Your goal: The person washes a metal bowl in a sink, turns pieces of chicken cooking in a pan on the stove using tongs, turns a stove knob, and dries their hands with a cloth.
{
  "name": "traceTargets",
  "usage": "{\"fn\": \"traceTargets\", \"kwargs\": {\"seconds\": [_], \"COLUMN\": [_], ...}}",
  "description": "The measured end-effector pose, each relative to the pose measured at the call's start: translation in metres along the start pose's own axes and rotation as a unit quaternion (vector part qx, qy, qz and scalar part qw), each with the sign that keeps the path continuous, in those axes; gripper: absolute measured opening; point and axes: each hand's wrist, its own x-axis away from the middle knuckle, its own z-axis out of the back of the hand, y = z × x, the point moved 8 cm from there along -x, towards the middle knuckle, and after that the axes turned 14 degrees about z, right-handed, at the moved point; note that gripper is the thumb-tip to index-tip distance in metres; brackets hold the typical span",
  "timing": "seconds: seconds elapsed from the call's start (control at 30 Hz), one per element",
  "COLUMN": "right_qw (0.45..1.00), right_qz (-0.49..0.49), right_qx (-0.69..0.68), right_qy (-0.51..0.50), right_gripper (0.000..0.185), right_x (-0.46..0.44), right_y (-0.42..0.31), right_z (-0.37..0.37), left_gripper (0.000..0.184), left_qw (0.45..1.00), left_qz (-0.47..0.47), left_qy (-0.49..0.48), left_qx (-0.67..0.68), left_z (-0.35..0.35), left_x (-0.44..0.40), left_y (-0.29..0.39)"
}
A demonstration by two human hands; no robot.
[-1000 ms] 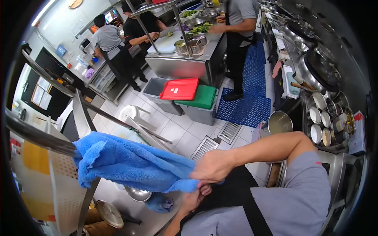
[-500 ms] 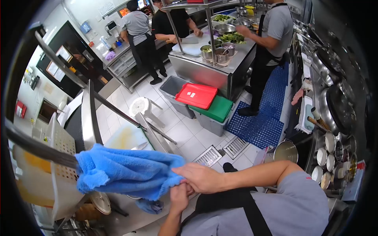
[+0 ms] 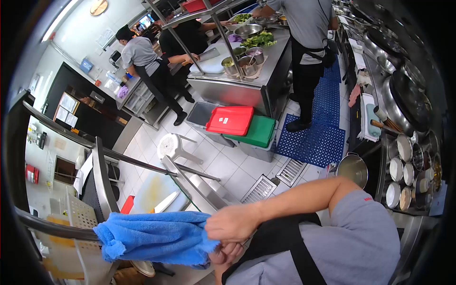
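Note:
A blue cloth (image 3: pixel 156 237) is wrapped over a metal rail (image 3: pixel 57 229), whose bare part runs out to the left of it. My right hand (image 3: pixel 232 222) is closed on the cloth's right end, fingers bent inward. Just below, my left hand (image 3: pixel 227 254) grips the same end, partly hidden behind the right hand and the cloth. Beyond the cloth lies a stained cutting board (image 3: pixel 154 190) with a knife (image 3: pixel 167 201) on it. A red handle (image 3: pixel 127 204) shows beside the board.
A white stool (image 3: pixel 172 147) stands on the tiled floor, near bins with a red lid (image 3: pixel 230 120) and a green lid (image 3: pixel 256 132). Several co-workers stand around a steel counter (image 3: pixel 228 95) holding greens and pots. Pans (image 3: pixel 403 102) line the right side. A perforated white bin (image 3: pixel 83 213) sits at left.
My view has shifted, so the cloth and both hands appear lower, and the knife on the board has come into sight. Both hands remain on the cloth. The co-worker at right has changed posture.

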Motion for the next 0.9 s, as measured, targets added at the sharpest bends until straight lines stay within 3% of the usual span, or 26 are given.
{"fn": "traceTargets", "kwargs": {"seconds": [0.03, 0.07, 0.1, 0.17, 0.2, 0.23, 0.3, 0.33, 0.37, 0.43, 0.47, 0.5, 0.53, 0.57, 0.6, 0.63, 0.7, 0.73, 0.77, 0.8, 0.83, 0.87, 0.9], "right_qw": [0.989, 0.984, 0.984, 0.966, 0.97, 0.97, 0.982, 0.989, 0.99, 0.989, 0.989, 0.982, 0.966, 0.965, 0.95, 0.918, 0.912, 0.928, 0.939, 0.94, 0.966, 0.977, 0.978], "right_qz": [-0.016, -0.091, -0.09, -0.16, -0.13, -0.131, -0.031, 0.017, 0.014, -0.02, -0.024, -0.108, -0.191, -0.194, -0.297, -0.393, -0.403, -0.353, -0.301, -0.302, -0.178, -0.05, -0.05], "right_qx": [0.077, 0.067, 0.07, 0.048, 0.019, 0.026, -0.079, -0.093, -0.09, 0.096, 0.099, 0.127, 0.154, 0.156, 0.098, 0.037, 0.037, 0.074, 0.11, 0.108, 0.129, 0.147, 0.143], "right_qy": [-0.126, -0.141, -0.137, -0.197, -0.206, -0.204, -0.168, -0.114, -0.111, -0.11, -0.108, -0.092, -0.078, -0.077, -0.019, 0.041, 0.068, 0.095, 0.122, 0.12, 0.134, 0.145, 0.141], "right_gripper": [0.026, 0.032, 0.032, 0.034, 0.035, 0.035, 0.033, 0.031, 0.031, 0.028, 0.028, 0.027, 0.027, 0.027, 0.027, 0.027, 0.026, 0.025, 0.023, 0.023, 0.022, 0.02, 0.02], "right_x": [0.001, 0.002, -0.001, 0.004, 0.002, 0.0, -0.01, -0.015, -0.014, -0.012, -0.011, -0.005, 0.002, 0.003, 0.014, 0.028, 0.033, 0.028, 0.024, 0.029, 0.021, 0.016, 0.014], "right_y": [0.006, 0.014, 0.008, 0.01, 0.007, 0.008, -0.009, -0.016, -0.016, -0.009, -0.007, 0.007, 0.02, 0.024, 0.04, 0.053, 0.053, 0.044, 0.034, 0.035, 0.024, 0.009, 0.011], "right_z": [-0.007, -0.003, 0.003, 0.005, 0.003, 0.007, 0.013, 0.018, 0.014, 0.007, 0.002, 0.003, 0.004, 0.0, 0.002, -0.001, -0.006, 0.0, 0.005, 0.004, 0.009, 0.014, 0.022], "left_gripper": [0.04, 0.04, 0.04, 0.041, 0.037, 0.037, 0.038, 0.038, 0.038, 0.043, 0.039, 0.039, 0.03, 0.029, 0.029, 0.027, 0.027, 0.028, 0.028, 0.022, 0.021, 0.022, 0.024], "left_qw": [0.986, 0.976, 0.976, 0.922, 0.919, 0.919, 0.987, 0.992, 0.992, 0.971, 0.985, 0.986, 0.896, 0.728, 0.73, 0.659, 0.492, 0.599, 0.6, 0.79, 0.895, 0.889, 0.882], "left_qz": [-0.013, -0.028, -0.024, -0.027, -0.029, -0.028, -0.035, -0.03, -0.025, -0.017, -0.014, -0.009, -0.037, -0.063, -0.063, -0.089, -0.142, -0.155, -0.155, -0.143, -0.119, -0.108, -0.096], "left_qy": [0.16, 0.217, 0.217, 0.262, 0.296, 0.291, 0.157, 0.111, 0.11, 0.205, 0.13, 0.128, 0.311, 0.468, 0.464, 0.454, 0.412, 0.455, 0.455, 0.465, 0.424, 0.439, 0.454], "left_qx": [-0.039, 0.007, 0.003, -0.283, -0.258, -0.263, 0.004, 0.049, 0.049, -0.119, -0.109, -0.107, -0.316, -0.498, -0.498, -0.593, -0.753, -0.64, -0.639, -0.374, -0.068, -0.077, -0.085], "left_z": [0.02, 0.028, 0.024, 0.011, 0.012, 0.014, 0.012, 0.007, 0.008, -0.001, 0.003, 0.005, 0.022, 0.026, 0.029, 0.021, 0.002, -0.001, -0.007, 0.014, 0.028, 0.029, 0.03], "left_x": [0.009, 0.014, 0.013, 0.008, 0.012, 0.014, 0.017, 0.015, 0.014, 0.006, 0.003, 0.003, 0.012, 0.025, 0.022, 0.019, 0.008, 0.008, 0.006, 0.011, 0.007, 0.01, 0.012], "left_y": [0.004, 0.007, 0.01, 0.032, 0.033, 0.032, 0.019, 0.013, 0.011, 0.02, 0.023, 0.025, 0.04, 0.058, 0.058, 0.061, 0.056, 0.056, 0.058, 0.053, 0.036, 0.041, 0.046]}}
